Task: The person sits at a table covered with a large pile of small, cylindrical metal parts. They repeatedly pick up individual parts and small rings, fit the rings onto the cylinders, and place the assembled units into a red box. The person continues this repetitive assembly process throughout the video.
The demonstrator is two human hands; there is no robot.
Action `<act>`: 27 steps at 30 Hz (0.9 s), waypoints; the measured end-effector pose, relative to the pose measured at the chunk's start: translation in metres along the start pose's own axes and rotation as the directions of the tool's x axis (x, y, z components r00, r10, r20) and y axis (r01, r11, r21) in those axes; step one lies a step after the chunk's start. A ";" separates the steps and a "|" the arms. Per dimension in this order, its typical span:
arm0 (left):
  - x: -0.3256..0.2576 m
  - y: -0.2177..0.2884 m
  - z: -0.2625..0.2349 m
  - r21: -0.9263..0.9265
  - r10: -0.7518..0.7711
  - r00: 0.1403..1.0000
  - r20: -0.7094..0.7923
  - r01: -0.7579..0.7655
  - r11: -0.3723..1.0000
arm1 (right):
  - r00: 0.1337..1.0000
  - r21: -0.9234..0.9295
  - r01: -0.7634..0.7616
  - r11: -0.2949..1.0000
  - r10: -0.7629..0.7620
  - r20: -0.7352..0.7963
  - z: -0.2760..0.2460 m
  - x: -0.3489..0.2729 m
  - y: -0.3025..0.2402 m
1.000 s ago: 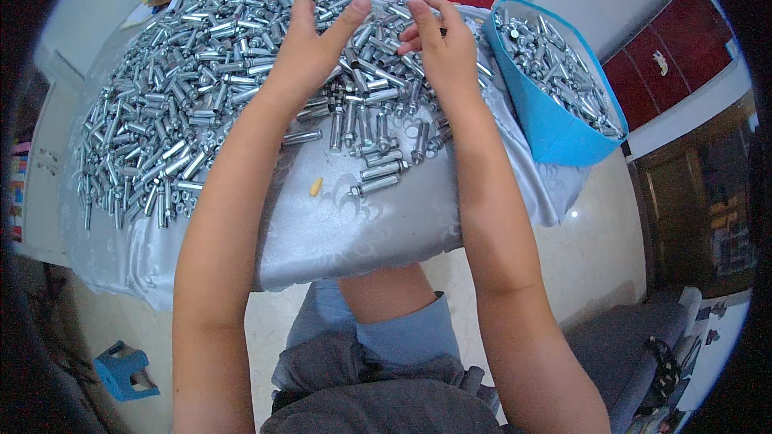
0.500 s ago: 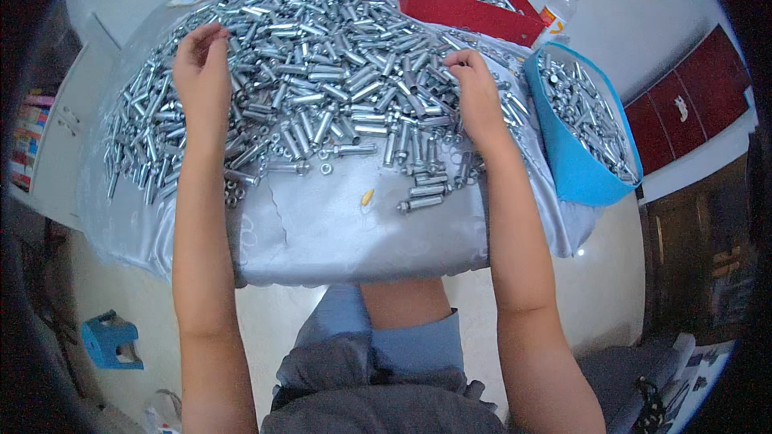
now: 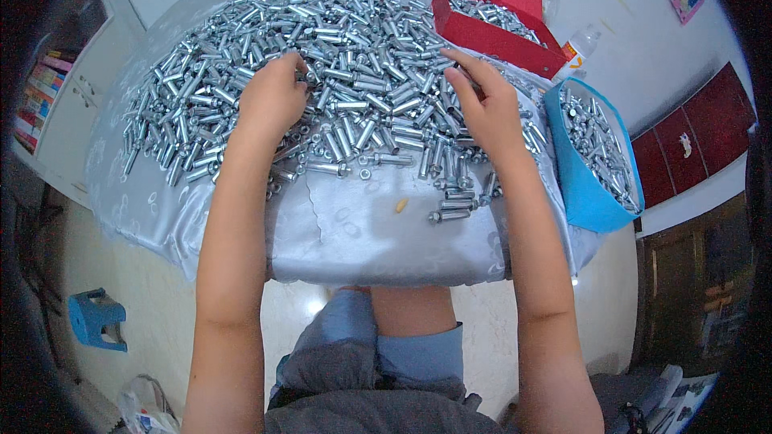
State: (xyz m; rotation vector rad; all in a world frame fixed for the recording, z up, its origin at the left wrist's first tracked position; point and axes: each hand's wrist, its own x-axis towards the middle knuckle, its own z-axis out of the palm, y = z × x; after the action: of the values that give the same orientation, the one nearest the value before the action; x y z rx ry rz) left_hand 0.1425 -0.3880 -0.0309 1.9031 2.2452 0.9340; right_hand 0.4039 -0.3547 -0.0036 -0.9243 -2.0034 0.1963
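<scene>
A large heap of shiny metal bolts [image 3: 354,72] covers a table draped in a silver-grey cloth [image 3: 378,241]. My left hand [image 3: 272,100] rests on the heap left of centre, fingers curled down into the bolts. My right hand [image 3: 489,108] lies on the heap right of centre, fingers pinched on a bolt at its tips. Loose bolts and nuts [image 3: 450,201] are scattered along the near edge of the heap, between my two forearms.
A blue box [image 3: 591,193] full of bolts sits at the right table edge. A red box [image 3: 498,8] holding bolts stands at the back right, a plastic bottle [image 3: 581,42] beside it. A small orange scrap [image 3: 401,206] lies on the cloth. A blue stool [image 3: 95,320] stands on the floor.
My left hand has swung from the far left of the heap back toward the centre. My right hand has stayed on the right part of the heap, shifting slightly.
</scene>
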 end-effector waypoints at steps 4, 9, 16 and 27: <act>0.001 -0.008 0.005 0.052 0.044 0.998 -0.041 -0.041 0.998 | 0.998 0.126 -0.062 0.990 0.064 -0.014 0.010 -0.015 0.000; 0.001 0.007 0.006 -0.012 0.136 0.986 -0.099 -0.138 0.990 | 0.999 0.182 -0.032 0.983 0.036 -0.017 0.003 -0.018 -0.001; 0.000 0.017 0.009 0.106 0.074 0.997 -0.011 -0.073 0.992 | 0.998 0.166 -0.037 0.985 0.028 0.054 0.002 -0.020 -0.001; 0.011 0.017 0.025 0.105 0.059 0.998 -0.007 -0.058 0.993 | 0.978 0.181 -0.166 0.969 0.138 0.159 0.004 -0.022 0.001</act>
State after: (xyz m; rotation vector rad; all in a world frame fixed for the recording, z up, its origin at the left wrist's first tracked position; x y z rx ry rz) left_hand 0.1647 -0.3669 -0.0393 2.0216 2.2992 0.8506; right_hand 0.4082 -0.3680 -0.0205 -0.9615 -2.0034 0.5486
